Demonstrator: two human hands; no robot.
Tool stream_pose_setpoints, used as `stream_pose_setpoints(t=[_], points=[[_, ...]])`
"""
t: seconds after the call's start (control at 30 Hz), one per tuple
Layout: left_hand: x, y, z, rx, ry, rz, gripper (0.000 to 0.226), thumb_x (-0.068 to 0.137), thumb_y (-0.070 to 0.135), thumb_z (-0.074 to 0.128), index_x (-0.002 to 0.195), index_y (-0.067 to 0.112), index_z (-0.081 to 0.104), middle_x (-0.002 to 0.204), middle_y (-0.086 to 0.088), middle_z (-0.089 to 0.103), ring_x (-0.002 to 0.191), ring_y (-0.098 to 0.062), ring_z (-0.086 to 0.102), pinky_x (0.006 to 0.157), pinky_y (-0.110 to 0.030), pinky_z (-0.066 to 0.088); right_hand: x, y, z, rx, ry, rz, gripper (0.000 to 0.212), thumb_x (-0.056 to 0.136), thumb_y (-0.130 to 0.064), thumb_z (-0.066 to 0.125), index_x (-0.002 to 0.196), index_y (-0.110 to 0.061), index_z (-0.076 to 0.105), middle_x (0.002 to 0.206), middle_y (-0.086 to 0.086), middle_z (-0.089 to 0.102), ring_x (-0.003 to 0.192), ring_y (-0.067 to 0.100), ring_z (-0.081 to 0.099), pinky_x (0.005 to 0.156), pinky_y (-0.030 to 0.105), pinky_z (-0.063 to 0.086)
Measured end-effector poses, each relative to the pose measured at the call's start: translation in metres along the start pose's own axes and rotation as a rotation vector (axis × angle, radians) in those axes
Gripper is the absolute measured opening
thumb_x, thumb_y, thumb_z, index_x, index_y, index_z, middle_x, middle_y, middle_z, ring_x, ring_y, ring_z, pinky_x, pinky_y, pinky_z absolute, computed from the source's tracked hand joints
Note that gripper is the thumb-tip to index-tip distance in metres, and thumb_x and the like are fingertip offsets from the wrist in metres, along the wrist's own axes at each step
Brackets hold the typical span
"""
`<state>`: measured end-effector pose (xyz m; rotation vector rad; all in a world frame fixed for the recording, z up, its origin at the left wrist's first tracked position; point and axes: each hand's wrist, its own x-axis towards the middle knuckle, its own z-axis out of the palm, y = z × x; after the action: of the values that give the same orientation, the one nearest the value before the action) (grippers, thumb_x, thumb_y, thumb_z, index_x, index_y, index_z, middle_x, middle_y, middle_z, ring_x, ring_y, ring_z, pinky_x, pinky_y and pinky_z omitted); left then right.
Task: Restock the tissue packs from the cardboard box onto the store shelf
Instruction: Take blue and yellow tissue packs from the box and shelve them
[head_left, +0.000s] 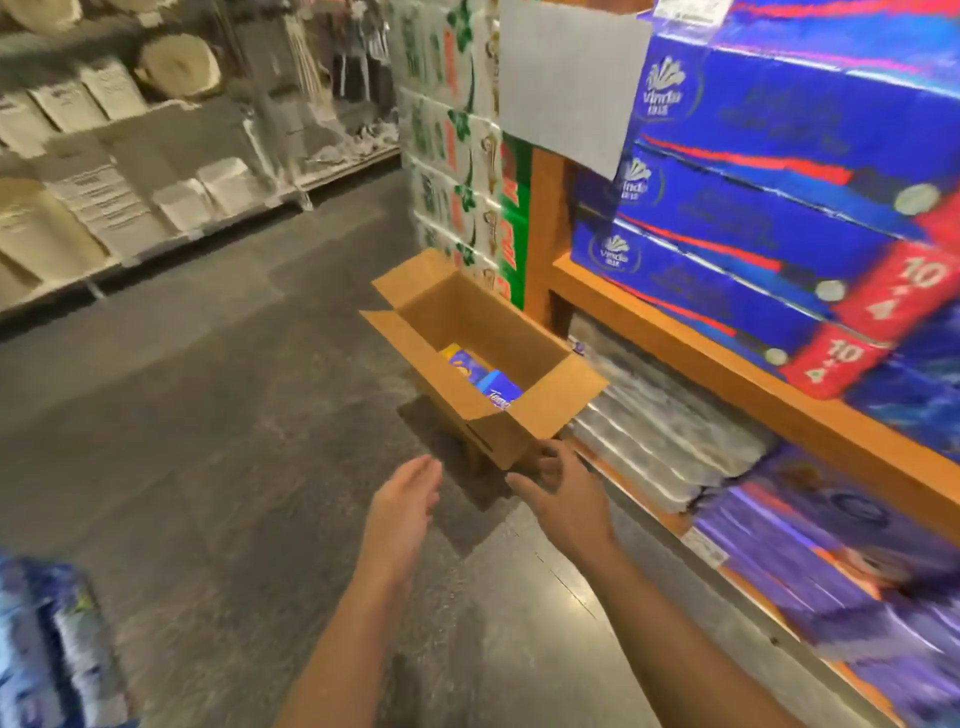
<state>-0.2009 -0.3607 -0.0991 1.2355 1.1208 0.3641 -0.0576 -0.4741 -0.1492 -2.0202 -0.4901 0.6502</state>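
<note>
A person reaches both empty hands toward an open cardboard box (483, 358) on a shop floor.

The box sits just beside the wooden store shelf (727, 364), probably for short reaches. Tissue packs (480, 371) lie inside. The right hand (558, 491), fingers spread, touches the box's near corner; the left hand (402, 493) hovers open nearby.

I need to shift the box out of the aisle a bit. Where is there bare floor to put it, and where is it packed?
Bare floor lies left of the cardboard box, toward the far shelving, and below both open hands. The orange shelf on the right is crowded: blue packs above, wrapped packs below.
</note>
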Motion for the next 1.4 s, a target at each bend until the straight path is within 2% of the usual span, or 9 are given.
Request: stream_pose_setpoints(t=[0.13, 0.23, 0.47, 0.63, 0.77, 0.93, 1.2, 1.33, 1.4], points=[[0.08, 0.017, 0.001, 0.04, -0.013, -0.033, 0.014, 0.099, 0.029, 0.056, 0.11, 0.027, 0.064, 0.102, 0.008, 0.068, 0.097, -0.011, 0.062, 0.082, -0.025, 0.046, 0.07, -0.002, 0.032, 0.049, 0.03, 0.069, 0.063, 0.068, -0.056, 0.079, 0.122, -0.035, 0.055, 0.108, -0.005, 0.068, 0.096, 0.015, 0.067, 0.086, 0.04, 0.055], [0.151, 0.036, -0.007, 0.122, -0.066, -0.032, 0.026, 0.097, 0.033, 0.058, 0.12, 0.023, 0.066, 0.11, 0.005, 0.069, 0.106, -0.015, 0.064, 0.099, -0.036, 0.047, 0.126, -0.02, 0.061, 0.047, 0.025, 0.109, 0.055, 0.073, -0.046, 0.082, 0.119, -0.033, 0.055, 0.101, -0.01, 0.065, 0.094, 0.013, 0.065, 0.085, 0.036, 0.054], [0.32, 0.111, -0.008, 0.33, -0.226, -0.029, 0.011, 0.093, 0.035, 0.062, 0.092, 0.027, 0.069, 0.096, 0.008, 0.07, 0.096, -0.019, 0.065, 0.091, -0.034, 0.047, 0.25, -0.062, 0.106, 0.037, 0.173, 0.225, 0.06, 0.073, -0.041, 0.081, 0.126, -0.024, 0.058, 0.104, -0.001, 0.071, 0.092, 0.02, 0.067, 0.088, 0.04, 0.053], [0.422, 0.12, 0.03, 0.533, -0.336, -0.092, 0.06, 0.064, 0.065, 0.058, 0.111, 0.029, 0.069, 0.112, 0.003, 0.07, 0.109, -0.024, 0.065, 0.088, -0.039, 0.048, 0.315, -0.048, 0.115, 0.028, 0.187, 0.35, 0.056, 0.078, -0.034, 0.08, 0.128, -0.02, 0.058, 0.111, 0.0, 0.07, 0.095, 0.018, 0.067, 0.083, 0.034, 0.053], [0.498, 0.113, 0.066, 0.67, -0.407, -0.126, 0.051, 0.07, 0.057, 0.063, 0.113, 0.029, 0.066, 0.111, -0.001, 0.07, 0.107, -0.023, 0.065, 0.098, -0.043, 0.048, 0.376, -0.015, 0.126, 0.016, 0.177, 0.467, 0.061, 0.075, -0.043, 0.079, 0.128, -0.021, 0.058, 0.117, 0.003, 0.069, 0.104, 0.025, 0.065, 0.09, 0.041, 0.052], [0.599, 0.081, 0.099, 0.826, -0.401, -0.147, 0.033, 0.09, 0.038, 0.065, 0.119, 0.022, 0.06, 0.096, -0.003, 0.069, 0.078, -0.017, 0.058, 0.077, -0.03, 0.043, 0.447, 0.029, 0.142, -0.034, 0.1, 0.601, 0.058, 0.08, -0.033, 0.078, 0.131, -0.015, 0.057, 0.126, 0.007, 0.066, 0.114, 0.028, 0.06, 0.094, 0.033, 0.044], [0.768, -0.015, 0.134, 1.17, -0.316, -0.267, 0.064, 0.095, 0.04, 0.06, 0.144, 0.005, 0.039, 0.147, -0.02, 0.047, 0.135, -0.035, 0.045, 0.109, -0.036, 0.034, 0.558, 0.096, 0.219, -0.032, -0.041, 0.739, 0.049, 0.082, -0.034, 0.077, 0.122, -0.014, 0.057, 0.118, 0.009, 0.067, 0.112, 0.028, 0.061, 0.089, 0.034, 0.046], [0.836, -0.068, 0.142, 1.16, -0.345, -0.292, 0.061, 0.099, 0.041, 0.053, 0.144, 0.002, 0.04, 0.151, -0.02, 0.043, 0.137, -0.037, 0.042, 0.11, -0.037, 0.032, 0.612, 0.112, 0.266, 0.168, 0.021, 0.854, 0.053, 0.088, -0.032, 0.07, 0.132, -0.014, 0.047, 0.12, 0.01, 0.065, 0.099, 0.025, 0.061, 0.066, 0.029, 0.044], [0.858, -0.085, 0.142, 1.145, -0.33, -0.327, 0.059, 0.101, 0.044, 0.048, 0.142, 0.002, 0.043, 0.148, -0.017, 0.045, 0.135, -0.036, 0.044, 0.104, -0.038, 0.036, 0.631, 0.118, 0.287, 0.234, 0.053, 0.948, 0.067, 0.09, -0.033, 0.066, 0.145, -0.012, 0.033, 0.13, 0.013, 0.058, 0.113, 0.032, 0.059, 0.079, 0.032, 0.049]])
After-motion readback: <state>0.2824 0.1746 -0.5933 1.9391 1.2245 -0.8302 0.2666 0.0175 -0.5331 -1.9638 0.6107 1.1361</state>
